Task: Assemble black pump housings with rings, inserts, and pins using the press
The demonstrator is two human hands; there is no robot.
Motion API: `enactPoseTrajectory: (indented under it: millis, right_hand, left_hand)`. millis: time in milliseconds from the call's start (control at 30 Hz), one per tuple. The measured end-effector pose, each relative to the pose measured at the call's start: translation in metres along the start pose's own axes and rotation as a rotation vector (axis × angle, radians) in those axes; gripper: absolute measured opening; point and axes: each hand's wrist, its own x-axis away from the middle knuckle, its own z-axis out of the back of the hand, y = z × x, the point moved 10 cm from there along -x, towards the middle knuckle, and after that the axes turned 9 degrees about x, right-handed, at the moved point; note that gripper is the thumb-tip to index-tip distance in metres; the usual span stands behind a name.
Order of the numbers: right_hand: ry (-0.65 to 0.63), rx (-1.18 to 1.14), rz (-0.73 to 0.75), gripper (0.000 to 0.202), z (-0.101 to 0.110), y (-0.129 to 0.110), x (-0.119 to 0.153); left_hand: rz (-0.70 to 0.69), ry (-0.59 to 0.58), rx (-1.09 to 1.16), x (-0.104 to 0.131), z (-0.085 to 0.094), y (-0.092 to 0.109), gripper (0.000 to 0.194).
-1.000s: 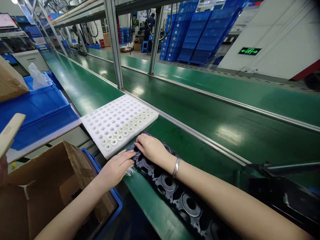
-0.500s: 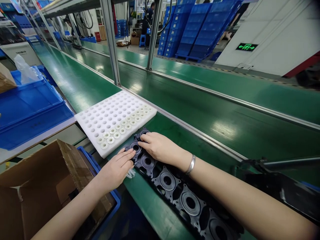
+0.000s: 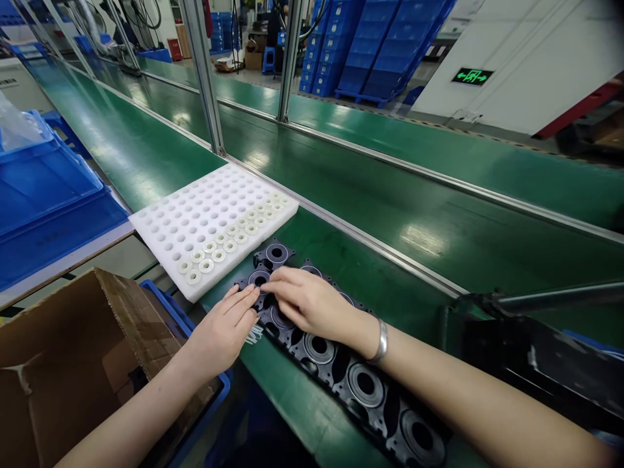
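Right hand (image 3: 316,302): okay so this one's changing position, coming nearer to the left hand and no longer covering the end part. Fingers are bending close together at the black part between the hands; can't tell if they're pinching anything small.
Left hand (image 3: 221,335): fingers are lying nearly straight and together on that same part's edge. Thumb's hiding, so I can't say if it's gripping.
Black part between the hands (image 3: 253,278): it's sitting at the tray end of the row, its ring partly showing. Looks like both hands are working on this one now, if I'm reading it right.
End part (image 3: 268,252): it's now showing its whole ring, with no fingers touching it.
Row of black parts (image 3: 351,385): it's running along the green table (image 3: 283,390) under the right forearm, round holes facing up.
White tray (image 3: 228,262): it's lying flat just beyond the hands, pale rings (image 3: 201,266) filling the side nearest the row, the other holes showing no rings.
White strands (image 3: 253,335): they're poking out beside the left fingertips.
Cardboard box (image 3: 127,312): it's standing open below the left hand.
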Motion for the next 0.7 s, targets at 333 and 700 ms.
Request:
enactPoseTrajectory:
  millis: [333, 700]
  right_hand:
    - [-0.175, -0.735, -0.437, 0.025, -0.01, -0.002, 0.009]
    - [-0.21, -0.975, -0.637, 0.038, -0.014, 0.012, 0.034]
  left_hand:
    - [0.295, 0.162, 0.333, -0.02, 0.045, -0.007, 0.02]
    - [0.157, 0.153, 0.471, -0.001, 0.037, 0.009, 0.048]
